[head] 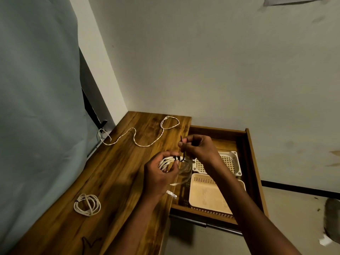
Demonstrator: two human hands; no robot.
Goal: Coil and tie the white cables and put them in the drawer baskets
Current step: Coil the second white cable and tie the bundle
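Gripping unlabelled white cable coil (166, 161)

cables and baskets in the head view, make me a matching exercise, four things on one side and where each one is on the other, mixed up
Things:
1. coiled cable with a tie
2. loose cable
3. bundled cable
4. peach basket

Places:
A. in the open drawer
B. gripped by the left hand while the right hand pulls a dark tie
C. stretched out along the far part of the desk
D. lying alone on the near part of the desk

Pairs: 1-D, 2-C, 3-B, 4-A
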